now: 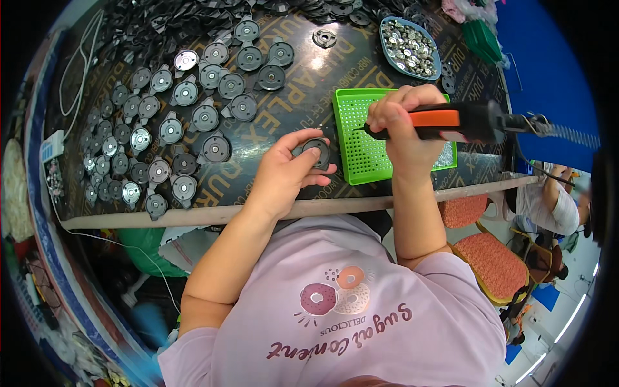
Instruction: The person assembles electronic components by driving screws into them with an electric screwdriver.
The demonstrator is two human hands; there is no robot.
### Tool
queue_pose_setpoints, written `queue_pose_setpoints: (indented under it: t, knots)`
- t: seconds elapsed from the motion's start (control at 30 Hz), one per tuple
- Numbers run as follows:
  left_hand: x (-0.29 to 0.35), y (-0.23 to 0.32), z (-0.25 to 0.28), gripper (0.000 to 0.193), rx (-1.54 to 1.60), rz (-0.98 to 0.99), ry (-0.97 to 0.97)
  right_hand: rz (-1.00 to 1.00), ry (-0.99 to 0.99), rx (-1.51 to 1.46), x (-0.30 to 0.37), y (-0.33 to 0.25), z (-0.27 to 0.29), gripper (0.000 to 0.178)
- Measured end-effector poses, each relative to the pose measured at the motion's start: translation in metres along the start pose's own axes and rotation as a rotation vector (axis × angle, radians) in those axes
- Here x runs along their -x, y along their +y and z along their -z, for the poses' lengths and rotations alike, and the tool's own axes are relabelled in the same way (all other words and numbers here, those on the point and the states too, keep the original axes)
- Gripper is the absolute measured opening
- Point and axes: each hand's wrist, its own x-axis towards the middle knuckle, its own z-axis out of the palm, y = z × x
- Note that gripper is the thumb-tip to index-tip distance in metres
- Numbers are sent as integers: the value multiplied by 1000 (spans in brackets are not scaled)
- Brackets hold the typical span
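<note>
My left hand (278,169) pinches a dark round disc part (322,155) between thumb and fingers, above the table near its front edge. An orange and black electric screwdriver (445,120) is gripped in my right hand (412,145). It lies roughly level, its thin tip pointing left over the green perforated tray (361,103). Small pale pieces, likely screws, lie in the tray's right part, partly hidden by my right forearm. Disc and screwdriver tip are apart.
Many grey disc assemblies (205,118) cover the table's left half, with a heap of black parts (161,19) behind. A blue bowl (385,48) of shiny metal pieces stands far right. A coiled spring (574,135) leads off the screwdriver. Orange-seated chairs (493,264) and other people are at right.
</note>
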Motion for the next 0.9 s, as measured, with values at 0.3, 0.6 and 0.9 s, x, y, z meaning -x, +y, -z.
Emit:
queue_pose_setpoints:
  t: [0.3,0.6,0.9]
  knots:
    - [-2,0,0,35,20,21,3,-44,-180,-257,-1,-26,-17,21]
    - [-1,0,0,34,27,18,9,-11,-192,-270,4,-9,-32,28]
    - [-3,-2,1,32,15,23,12,-1,-209,-228,5,-5,-34,29]
